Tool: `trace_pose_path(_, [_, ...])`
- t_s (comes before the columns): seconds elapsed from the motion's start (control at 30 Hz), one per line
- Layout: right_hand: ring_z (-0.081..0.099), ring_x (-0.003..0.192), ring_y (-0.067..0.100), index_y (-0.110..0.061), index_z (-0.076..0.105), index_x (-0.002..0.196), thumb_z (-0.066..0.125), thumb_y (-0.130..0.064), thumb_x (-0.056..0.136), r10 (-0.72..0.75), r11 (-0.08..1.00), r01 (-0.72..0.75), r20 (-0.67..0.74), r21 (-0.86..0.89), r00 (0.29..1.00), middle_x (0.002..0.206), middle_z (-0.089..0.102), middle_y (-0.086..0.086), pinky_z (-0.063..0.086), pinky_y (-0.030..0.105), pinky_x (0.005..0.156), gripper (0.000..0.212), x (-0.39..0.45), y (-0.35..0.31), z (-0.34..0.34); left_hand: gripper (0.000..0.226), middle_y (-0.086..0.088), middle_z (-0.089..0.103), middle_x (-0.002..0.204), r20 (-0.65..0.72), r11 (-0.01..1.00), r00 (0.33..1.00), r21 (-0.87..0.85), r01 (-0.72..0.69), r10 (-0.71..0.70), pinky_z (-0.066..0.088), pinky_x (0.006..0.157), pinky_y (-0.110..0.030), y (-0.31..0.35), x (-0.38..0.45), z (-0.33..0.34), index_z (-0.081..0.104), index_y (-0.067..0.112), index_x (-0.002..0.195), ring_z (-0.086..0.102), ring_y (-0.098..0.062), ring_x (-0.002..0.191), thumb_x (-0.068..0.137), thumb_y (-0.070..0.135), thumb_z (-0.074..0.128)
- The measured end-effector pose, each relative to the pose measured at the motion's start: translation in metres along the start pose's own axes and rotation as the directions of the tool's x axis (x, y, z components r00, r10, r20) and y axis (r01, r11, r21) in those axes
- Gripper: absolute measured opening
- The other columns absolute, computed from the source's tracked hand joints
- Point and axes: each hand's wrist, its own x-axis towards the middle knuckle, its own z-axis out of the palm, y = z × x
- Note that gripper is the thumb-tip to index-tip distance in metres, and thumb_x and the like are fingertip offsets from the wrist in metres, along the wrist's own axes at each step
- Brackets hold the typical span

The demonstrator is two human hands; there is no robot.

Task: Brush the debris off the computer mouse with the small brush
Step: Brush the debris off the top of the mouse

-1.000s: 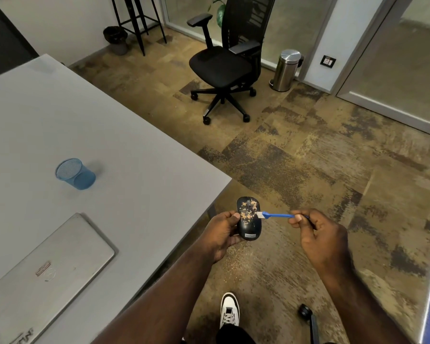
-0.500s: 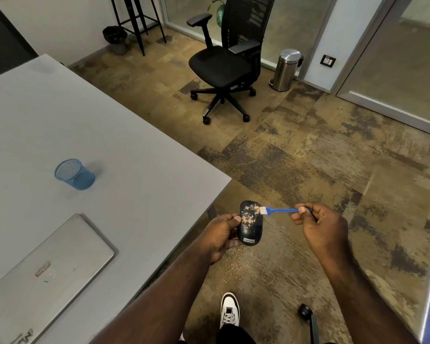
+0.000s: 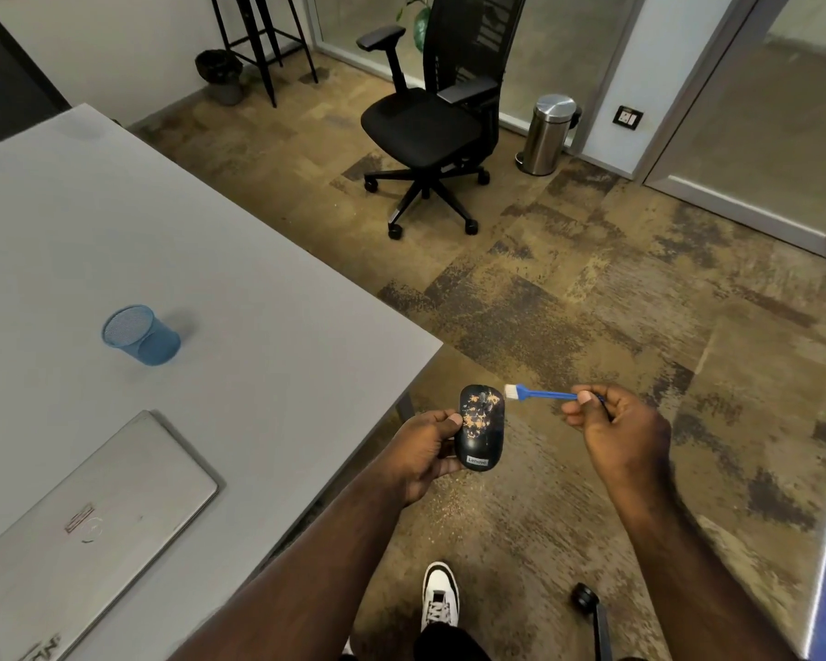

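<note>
Mouse [image 3: 479,427] first: the black Lenovo computer mouse sits in the left hand [image 3: 425,453], held out over the carpet just past the corner of the grey tabletop [image 3: 211,279], thumb on its left edge and fingers curled underneath. Orange-tan debris [image 3: 478,412] clings to the upper and middle part of its back. The right hand [image 3: 616,431] pinches the far end of the small blue brush [image 3: 540,394], whose white bristles [image 3: 510,391] hang just off the mouse's upper right edge — apart from it, as far as can be judged.

For a good stroke, bring the bristles back onto the speckled patch and sweep outward, away from the thumb. Tilting the mouse slightly would likely help the crumbs drop to the floor, not into the palm. Short, light flicks probably suit such a thin handle — pressing hard would bend it.
</note>
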Motion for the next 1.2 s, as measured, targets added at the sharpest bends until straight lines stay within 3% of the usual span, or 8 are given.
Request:
trace_pose_path(0.07, [0.071, 0.066, -0.003, -0.03, 0.069, 0.09, 0.06, -0.017, 0.095, -0.006, 1.0, 0.006, -0.006, 0.025, 1.0, 0.067, 0.073, -0.016, 0.057, 0.024, 0.066, 0.016, 0.001, 0.0, -0.001, 0.024, -0.008, 0.074, 0.094, -0.002, 1.0, 1.0, -0.01, 0.002, -0.002, 0.059, 0.068, -0.035, 0.0, 0.001, 0.0, 0.071, 0.01, 0.101, 0.071, -0.018, 0.086, 0.098, 0.014, 0.047])
trace_pose_path(0.23, [0.067, 0.063, -0.011, -0.036, 0.066, 0.085, 0.06, -0.016, 0.094, -0.048, 0.999, 0.049, 0.05, -0.01, 0.998, 0.069, 0.071, -0.027, 0.045, 0.003, 0.055, 0.022, -0.004, -0.002, 0.004, 0.024, -0.007, 0.072, 0.093, 0.007, 1.0, 1.0, 0.018, 0.0, 0.0, 0.058, 0.065, -0.032, -0.002, 0.002, 0.001, 0.071, 0.011, 0.1, 0.07, -0.015, 0.082, 0.098, 0.015, 0.047])
trace_pose_path(0.37, [0.072, 0.069, 0.001, -0.03, 0.07, 0.091, 0.06, -0.022, 0.095, 0.02, 0.999, -0.021, -0.025, -0.027, 0.999, 0.066, 0.071, -0.023, 0.052, 0.016, 0.058, 0.013, 0.003, 0.005, 0.003, 0.024, -0.008, 0.073, 0.096, 0.008, 1.0, 1.0, 0.028, 0.0, 0.0, 0.059, 0.066, -0.033, -0.003, 0.002, 0.001, 0.071, 0.011, 0.099, 0.069, -0.018, 0.087, 0.098, 0.016, 0.048])
trace_pose_path(0.47, [0.071, 0.065, -0.001, -0.037, 0.065, 0.082, 0.059, -0.022, 0.095, 0.014, 1.0, -0.013, -0.027, 0.006, 1.0, 0.07, 0.071, -0.027, 0.052, 0.013, 0.057, 0.021, 0.004, 0.004, 0.0, 0.024, -0.008, 0.072, 0.097, 0.005, 1.0, 1.0, 0.031, -0.002, 0.002, 0.059, 0.065, -0.032, -0.003, 0.002, 0.0, 0.071, 0.01, 0.102, 0.069, -0.018, 0.086, 0.098, 0.016, 0.047])
trace_pose_path(0.63, [0.068, 0.062, -0.009, -0.034, 0.066, 0.087, 0.06, -0.017, 0.094, -0.028, 1.0, 0.027, 0.047, 0.014, 0.999, 0.07, 0.071, -0.027, 0.045, 0.002, 0.056, 0.019, -0.003, 0.001, 0.006, 0.025, -0.007, 0.073, 0.094, 0.009, 0.999, 1.0, 0.039, 0.0, -0.001, 0.058, 0.066, -0.032, -0.004, 0.004, 0.001, 0.07, 0.009, 0.103, 0.07, -0.016, 0.085, 0.098, 0.016, 0.047])
trace_pose_path(0.87, [0.072, 0.064, 0.0, -0.022, 0.072, 0.094, 0.06, -0.017, 0.095, 0.017, 0.998, -0.016, -0.016, 0.058, 1.0, 0.067, 0.073, -0.016, 0.054, 0.017, 0.059, 0.013, 0.008, 0.012, 0.004, 0.024, -0.004, 0.076, 0.088, 0.016, 0.999, 1.0, 0.037, -0.004, 0.004, 0.058, 0.066, -0.032, -0.005, 0.004, -0.001, 0.07, 0.01, 0.102, 0.072, -0.014, 0.08, 0.097, 0.017, 0.048])
trace_pose_path(1.07, [0.068, 0.061, -0.007, -0.036, 0.066, 0.084, 0.06, -0.019, 0.093, -0.007, 1.0, 0.006, 0.052, 0.023, 0.999, 0.071, 0.072, -0.025, 0.045, 0.002, 0.053, 0.02, -0.001, 0.006, 0.009, 0.023, -0.003, 0.077, 0.086, 0.013, 0.999, 1.0, 0.035, -0.007, 0.006, 0.058, 0.064, -0.032, -0.003, 0.005, -0.001, 0.071, 0.012, 0.099, 0.073, -0.014, 0.079, 0.097, 0.017, 0.048])
trace_pose_path(1.2, [0.069, 0.062, -0.005, -0.03, 0.068, 0.086, 0.061, -0.02, 0.094, 0.056, 0.998, -0.054, -0.032, 0.041, 0.998, 0.069, 0.071, -0.025, 0.052, 0.016, 0.06, 0.015, 0.007, 0.01, 0.003, 0.024, -0.003, 0.077, 0.085, 0.009, 0.999, 1.0, 0.035, -0.014, 0.014, 0.058, 0.064, -0.031, -0.003, 0.004, 0.0, 0.072, 0.012, 0.096, 0.072, -0.014, 0.079, 0.097, 0.016, 0.049])
